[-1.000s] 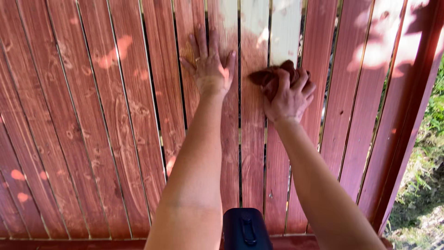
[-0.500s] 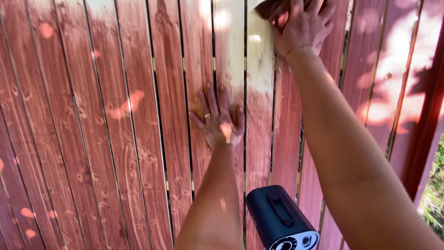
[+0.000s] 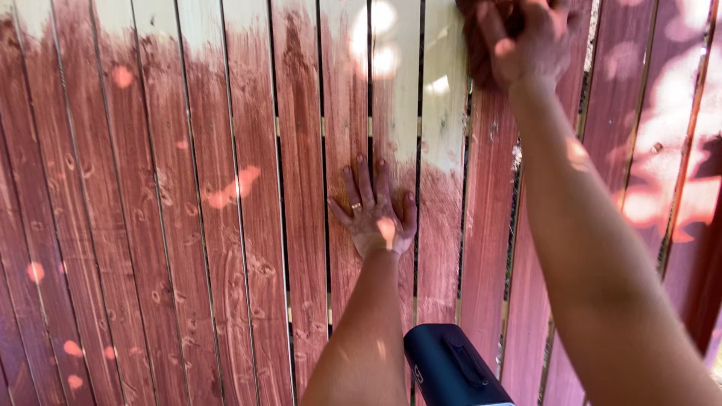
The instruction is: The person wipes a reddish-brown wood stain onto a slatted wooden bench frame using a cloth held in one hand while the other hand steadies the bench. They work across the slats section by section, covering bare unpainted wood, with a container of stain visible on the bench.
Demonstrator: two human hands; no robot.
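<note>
Against fence (image 3: pixel 248 225): left hand (image 3: pixel 374 210) flat, fingers spread wide; right hand (image 3: pixel 526 41) clutching stain-soaked rag (image 3: pixel 481 37) up high.

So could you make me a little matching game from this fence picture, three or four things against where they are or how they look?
Things:
1. left hand
2. right hand
3. black device
4. pale plank top

Descriptions:
A. bare, unstained wood
B. flat on the fence, ring on a finger
C. at the bottom edge, between the arms
D. raised high, pressing a stained cloth to the boards

Pairs: 1-B, 2-D, 3-C, 4-A
</note>
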